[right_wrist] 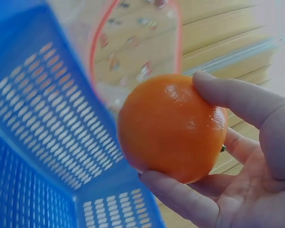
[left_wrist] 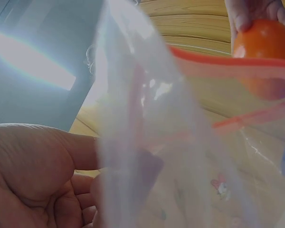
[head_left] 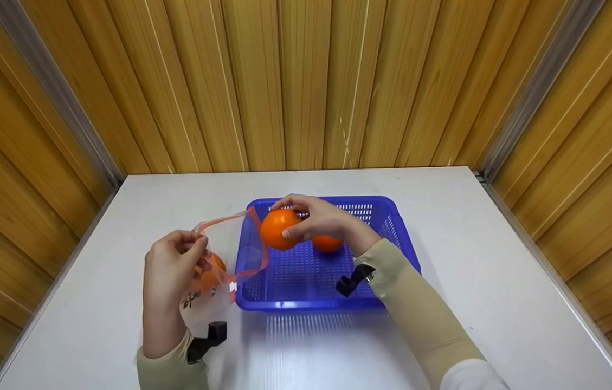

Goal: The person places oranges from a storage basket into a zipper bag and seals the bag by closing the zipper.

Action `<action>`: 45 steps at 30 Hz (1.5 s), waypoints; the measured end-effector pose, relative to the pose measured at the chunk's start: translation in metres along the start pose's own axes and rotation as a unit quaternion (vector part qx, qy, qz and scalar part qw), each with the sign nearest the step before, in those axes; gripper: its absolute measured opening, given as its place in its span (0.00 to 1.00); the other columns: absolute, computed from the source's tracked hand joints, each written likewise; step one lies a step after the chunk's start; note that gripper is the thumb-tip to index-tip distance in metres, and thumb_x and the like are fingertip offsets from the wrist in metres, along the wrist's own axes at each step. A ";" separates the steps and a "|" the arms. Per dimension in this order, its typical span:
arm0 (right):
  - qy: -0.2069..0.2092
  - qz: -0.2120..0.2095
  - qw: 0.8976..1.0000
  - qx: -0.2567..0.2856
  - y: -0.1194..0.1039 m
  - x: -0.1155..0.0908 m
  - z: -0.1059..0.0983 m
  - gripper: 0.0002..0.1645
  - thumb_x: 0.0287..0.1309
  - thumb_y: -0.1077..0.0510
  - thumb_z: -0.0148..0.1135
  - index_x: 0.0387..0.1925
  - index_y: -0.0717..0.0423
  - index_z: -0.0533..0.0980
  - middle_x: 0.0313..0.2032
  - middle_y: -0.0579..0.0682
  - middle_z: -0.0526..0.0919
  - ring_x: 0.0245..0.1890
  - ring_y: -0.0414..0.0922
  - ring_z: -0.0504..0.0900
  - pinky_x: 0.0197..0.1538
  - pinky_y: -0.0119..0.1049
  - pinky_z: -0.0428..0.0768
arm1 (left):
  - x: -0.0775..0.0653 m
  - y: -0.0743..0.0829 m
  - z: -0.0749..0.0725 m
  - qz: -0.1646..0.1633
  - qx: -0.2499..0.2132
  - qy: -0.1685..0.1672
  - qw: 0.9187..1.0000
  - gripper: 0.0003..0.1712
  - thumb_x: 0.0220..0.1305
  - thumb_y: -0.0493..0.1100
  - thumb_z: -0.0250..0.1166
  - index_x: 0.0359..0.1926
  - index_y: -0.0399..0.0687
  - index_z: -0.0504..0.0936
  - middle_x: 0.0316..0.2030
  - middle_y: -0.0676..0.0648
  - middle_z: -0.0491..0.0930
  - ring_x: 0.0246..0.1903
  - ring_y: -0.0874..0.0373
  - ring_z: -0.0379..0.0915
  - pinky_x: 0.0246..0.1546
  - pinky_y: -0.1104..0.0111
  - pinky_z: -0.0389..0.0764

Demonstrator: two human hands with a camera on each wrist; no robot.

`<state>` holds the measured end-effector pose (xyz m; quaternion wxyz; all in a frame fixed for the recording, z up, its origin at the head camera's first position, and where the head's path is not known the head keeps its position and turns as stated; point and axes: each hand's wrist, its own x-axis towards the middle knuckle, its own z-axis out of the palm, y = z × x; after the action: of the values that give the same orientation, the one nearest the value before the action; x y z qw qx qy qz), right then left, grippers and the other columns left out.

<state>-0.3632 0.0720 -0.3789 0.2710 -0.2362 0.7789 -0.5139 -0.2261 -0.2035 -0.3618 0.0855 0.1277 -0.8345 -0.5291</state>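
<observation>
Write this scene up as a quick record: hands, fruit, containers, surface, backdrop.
Left hand: pinches the red-orange-edged, clear plastic bag near its mouth
Right hand: holds a round, glossy orange fruit at the bag's open mouth
Second fruit: round and orange, seen through the bag's plastic
Third fruit: round and orange, inside the blue rectangular slotted plastic basket
Surface: white tabletop
Backdrop: yellow-brown wood-look panels

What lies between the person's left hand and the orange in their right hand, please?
In the head view, the red-edged mouth of the clear bag lies between the left hand and the held orange.
</observation>
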 end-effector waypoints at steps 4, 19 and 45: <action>0.001 -0.022 0.999 0.035 -0.006 -0.004 0.012 0.34 0.57 0.58 0.75 0.65 0.43 0.74 0.64 0.58 0.77 0.57 0.53 0.80 0.49 0.41 0.87 | 0.000 0.000 0.000 0.001 -0.001 0.001 1.000 0.14 0.72 0.44 0.66 0.47 0.36 0.82 0.28 0.45 0.86 0.20 0.59 0.82 0.19 0.72 0.81; 0.034 -0.061 0.997 0.045 -0.024 -0.004 0.078 0.36 0.59 0.58 0.75 0.68 0.47 0.73 0.63 0.56 0.77 0.58 0.52 0.81 0.57 0.45 0.86 | -0.002 0.002 0.000 -0.003 -0.004 -0.009 1.000 0.13 0.72 0.43 0.65 0.47 0.35 0.82 0.29 0.44 0.85 0.20 0.59 0.82 0.20 0.73 0.82; 0.101 0.090 0.985 -0.110 -0.015 0.012 0.083 0.27 0.68 0.56 0.64 0.60 0.70 0.70 0.43 0.62 0.83 0.22 0.40 0.78 0.25 0.27 0.79 | -0.006 0.003 -0.002 0.003 0.012 0.003 1.000 0.13 0.71 0.42 0.66 0.47 0.34 0.82 0.31 0.42 0.85 0.22 0.61 0.80 0.25 0.75 0.85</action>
<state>-0.3153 0.0026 -0.3939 0.2089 -0.1402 0.8720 -0.4200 -0.2204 -0.2025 -0.3584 0.0874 0.1278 -0.8411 -0.5183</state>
